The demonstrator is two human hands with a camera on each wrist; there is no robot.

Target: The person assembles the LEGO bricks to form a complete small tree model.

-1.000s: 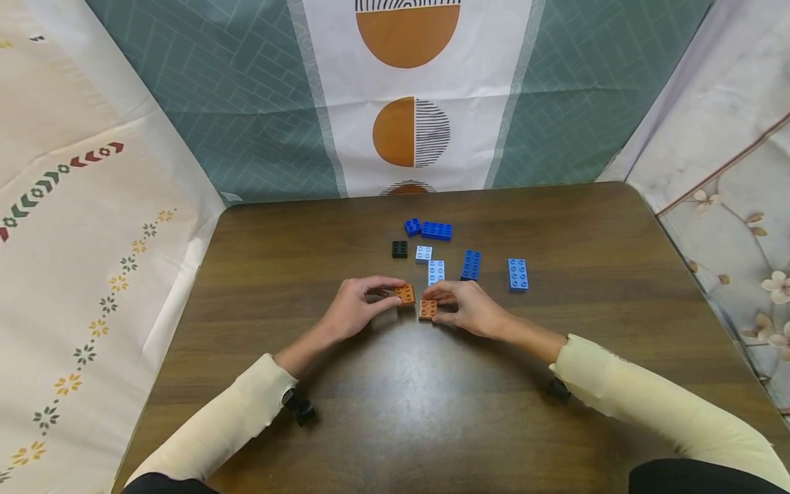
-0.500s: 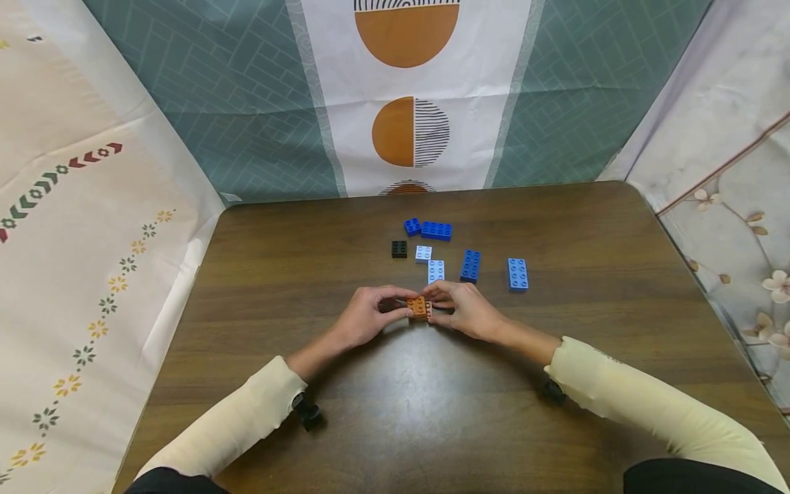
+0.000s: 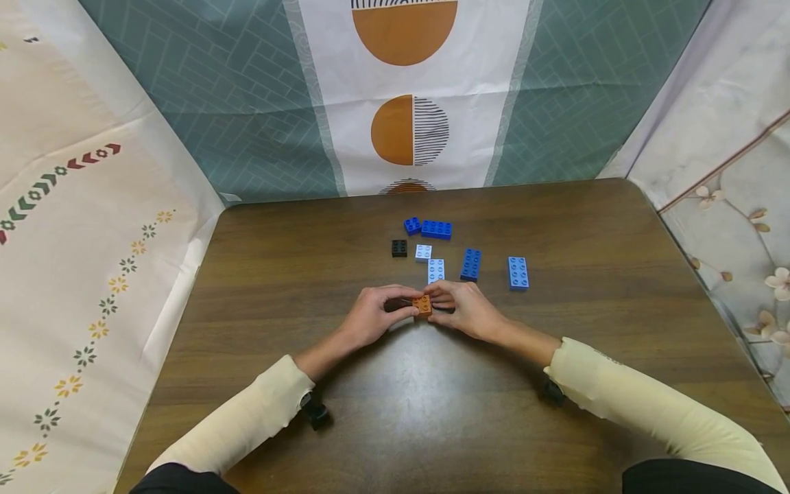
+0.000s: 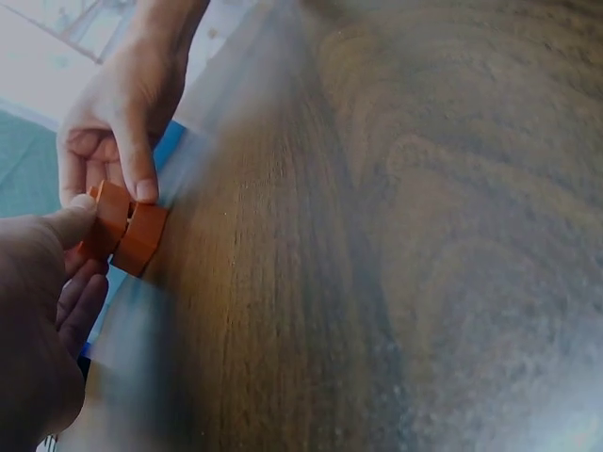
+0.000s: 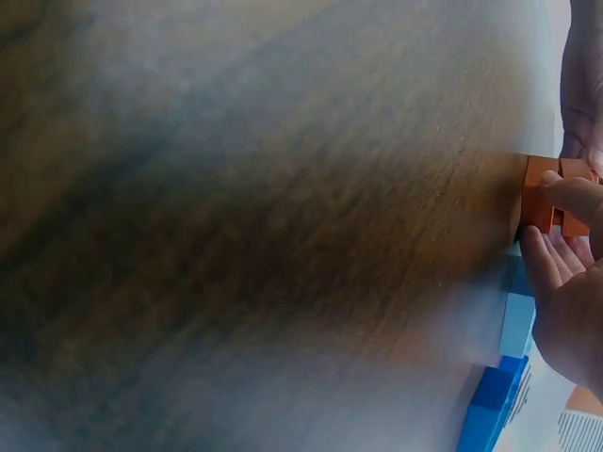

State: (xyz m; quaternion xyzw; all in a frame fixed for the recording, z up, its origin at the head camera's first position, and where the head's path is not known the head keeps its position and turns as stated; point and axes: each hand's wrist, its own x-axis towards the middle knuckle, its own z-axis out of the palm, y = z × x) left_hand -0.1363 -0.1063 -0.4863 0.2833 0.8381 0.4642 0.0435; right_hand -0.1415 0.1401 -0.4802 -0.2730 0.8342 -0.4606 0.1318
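Observation:
Two orange toy building bricks meet between my hands, mid-table in the head view. My left hand (image 3: 370,314) pinches the upper orange brick (image 3: 422,304) between thumb and fingers. With thumb and fingertips, my right hand (image 3: 464,309) holds the lower orange brick (image 4: 141,240) at the tabletop. In the left wrist view the upper brick lies against the lower one, slightly out of line, with a narrow gap showing in places. Whether the studs are engaged I cannot tell. The right wrist view shows the lower brick partly behind my right thumb (image 5: 575,196).
Beyond my hands on the wooden table (image 3: 296,261) lie light blue bricks (image 3: 435,270), a small pale brick (image 3: 423,253), a black brick (image 3: 399,248), dark blue bricks (image 3: 437,229) and a blue brick (image 3: 471,265). Another blue brick (image 3: 518,273) lies to the right.
My left hand has moved right and slightly toward me, carrying its orange brick from beside the other onto it. My right hand has stayed almost in place with the lower brick.

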